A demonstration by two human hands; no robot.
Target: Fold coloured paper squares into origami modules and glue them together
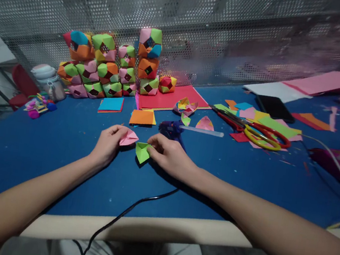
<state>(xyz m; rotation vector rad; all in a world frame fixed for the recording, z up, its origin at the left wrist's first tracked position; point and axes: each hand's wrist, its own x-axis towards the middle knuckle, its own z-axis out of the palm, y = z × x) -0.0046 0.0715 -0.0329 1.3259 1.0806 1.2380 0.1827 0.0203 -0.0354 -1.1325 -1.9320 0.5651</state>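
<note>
Between the thumb and fingers of my left hand [108, 142] is a folded pink paper piece [129, 137]. My right hand [170, 155] pinches a folded green paper piece [142, 152], close beside the pink one. The two papers look slightly apart above the blue table [84, 187]. Just behind my right hand lies a blue glue gun [170, 128], a clear glue stick [204, 131] jutting from it to the right. Beyond it are a partly joined multicoloured folded piece [186, 105] and a loose pink folded piece [205, 123].
Stacked folded-paper balls [108, 71] stand at the back left. Nearer are orange square sheets [142, 117] and blue square sheets [111, 104]. Scissors [262, 137] lie on paper scraps at right, near a black phone [274, 107]. A black cable [132, 207] crosses the table's front edge.
</note>
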